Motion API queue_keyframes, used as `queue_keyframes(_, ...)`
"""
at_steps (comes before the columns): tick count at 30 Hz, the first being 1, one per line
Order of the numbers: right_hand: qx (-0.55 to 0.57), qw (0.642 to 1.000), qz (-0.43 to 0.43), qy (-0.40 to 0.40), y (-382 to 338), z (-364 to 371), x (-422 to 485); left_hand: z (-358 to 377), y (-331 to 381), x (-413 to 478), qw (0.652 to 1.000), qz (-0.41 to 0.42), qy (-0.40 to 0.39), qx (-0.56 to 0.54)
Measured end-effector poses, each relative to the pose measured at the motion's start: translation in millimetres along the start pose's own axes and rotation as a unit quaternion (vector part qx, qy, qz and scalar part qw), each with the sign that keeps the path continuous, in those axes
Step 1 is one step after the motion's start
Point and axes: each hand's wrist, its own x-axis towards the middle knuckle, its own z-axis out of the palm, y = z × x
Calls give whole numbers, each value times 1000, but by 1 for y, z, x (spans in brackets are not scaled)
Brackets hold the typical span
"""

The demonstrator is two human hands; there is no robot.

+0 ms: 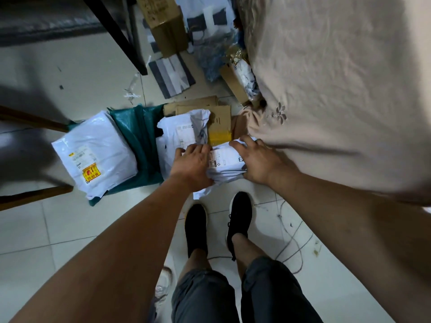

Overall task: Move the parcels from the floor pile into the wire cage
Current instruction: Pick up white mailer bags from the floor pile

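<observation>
From my head camera, my left hand (193,163) and right hand (255,159) clasp a small white poly-mailer parcel (227,165) between them, fingers curled on its ends, just above the tiled floor (70,229). Left of my grip lie another white mailer (179,136), green sacking (140,134) and a large labelled mailer (95,155).

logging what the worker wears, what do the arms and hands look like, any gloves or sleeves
No gloves: the left hand and right hand are bare, with no rings, watch or wristbands visible. Both forearms are bare to the frame edge, so no sleeves show. Nothing is marked or taped on the fingers.
</observation>
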Motion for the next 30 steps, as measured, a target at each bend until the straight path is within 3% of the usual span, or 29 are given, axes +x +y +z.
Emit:
queue_keyframes(8, 80, 995, 40, 46, -32, -25, -56, -72, -1, -40, 994, 69, -6, 79)
queue_keyframes(14, 178, 969, 127, 112, -64, -42, -157, -149, 38, -95, 973, 163, -32, 159)
queue_keyframes(20, 269, 928, 208, 150, -63, -41, -279, -195, 125, -154, 935, 268, -51, 228)
queue_keyframes(25, 291, 898, 279, 177, -50, -20, -374, -198, 207, -203, 914, 327, -54, 232)
queue_keyframes(30, 339, 854, 335, 208, -20, 19, -466, -191, 313, -236, 870, 398, -55, 285)
